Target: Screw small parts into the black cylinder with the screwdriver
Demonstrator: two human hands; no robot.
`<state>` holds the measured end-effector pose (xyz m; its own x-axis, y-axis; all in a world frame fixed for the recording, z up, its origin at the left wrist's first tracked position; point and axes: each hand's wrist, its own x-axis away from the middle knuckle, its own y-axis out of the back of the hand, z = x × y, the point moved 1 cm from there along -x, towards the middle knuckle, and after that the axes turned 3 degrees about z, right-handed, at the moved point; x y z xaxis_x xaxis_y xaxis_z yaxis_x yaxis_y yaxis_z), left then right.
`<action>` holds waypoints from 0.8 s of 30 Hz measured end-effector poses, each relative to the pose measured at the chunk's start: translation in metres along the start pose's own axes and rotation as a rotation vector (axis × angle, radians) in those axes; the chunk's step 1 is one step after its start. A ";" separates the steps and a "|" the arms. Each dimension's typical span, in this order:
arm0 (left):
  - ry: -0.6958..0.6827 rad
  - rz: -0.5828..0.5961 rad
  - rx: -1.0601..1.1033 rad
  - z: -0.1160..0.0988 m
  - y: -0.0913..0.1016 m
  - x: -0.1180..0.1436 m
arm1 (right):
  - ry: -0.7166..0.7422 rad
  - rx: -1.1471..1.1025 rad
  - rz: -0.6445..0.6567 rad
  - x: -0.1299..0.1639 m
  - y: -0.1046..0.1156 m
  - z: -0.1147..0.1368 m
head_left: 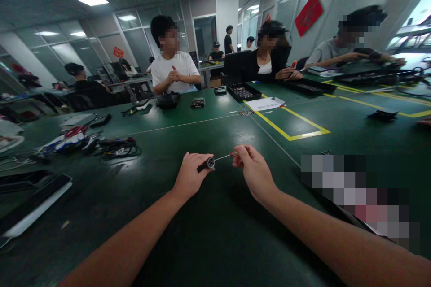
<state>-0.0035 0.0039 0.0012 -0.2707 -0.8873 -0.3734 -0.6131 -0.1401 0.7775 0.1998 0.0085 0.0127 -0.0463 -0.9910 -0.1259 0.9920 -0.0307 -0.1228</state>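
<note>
Fingers of my left hand (pixel 193 171) are wrapped round a small black cylindrical part (pixel 210 163), whose round, light-rimmed end faces right. Most of its body is hidden under the hand. Between thumb and fingers, my right hand (pixel 256 170) grips a screwdriver (pixel 223 157) with a thin metal shaft and a reddish handle mostly covered by the fingers. The shaft points left, its tip at or very near the round end of the black part; whether it touches I cannot tell. Both hands are just above the green table (pixel 215 233).
Cables (pixel 119 148) and tools lie at left, above a black-and-white flat device (pixel 37 202). Black trays (pixel 244 91), a paper sheet (pixel 266 104) and yellow tape (pixel 303 136) are farther off. A black bracket-like piece (pixel 383 115) lies at right. Several people sit across the table.
</note>
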 end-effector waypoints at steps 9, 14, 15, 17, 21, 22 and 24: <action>0.054 -0.019 -0.028 0.003 0.000 -0.002 | 0.019 0.030 -0.087 -0.005 0.004 -0.003; 0.039 -0.009 -0.043 0.001 0.000 -0.001 | 0.208 0.236 0.026 0.002 0.002 0.003; 0.037 -0.005 -0.045 0.001 0.000 -0.001 | 0.233 0.266 0.045 0.004 0.002 0.004; 0.032 0.000 -0.046 0.000 -0.001 -0.001 | 0.267 0.312 0.083 0.006 0.002 0.005; 0.033 0.001 -0.048 0.000 -0.001 -0.001 | 0.310 0.389 0.123 0.009 0.002 0.008; 0.035 0.005 -0.049 0.000 -0.001 -0.001 | 0.319 0.404 0.126 0.009 0.002 0.008; 0.039 0.011 -0.050 0.000 -0.001 -0.001 | 0.336 0.425 0.131 0.010 0.002 0.009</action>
<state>-0.0024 0.0050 0.0013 -0.2478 -0.9053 -0.3451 -0.5717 -0.1510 0.8065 0.2027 -0.0023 0.0201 0.1149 -0.8962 -0.4286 0.9490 -0.0285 0.3141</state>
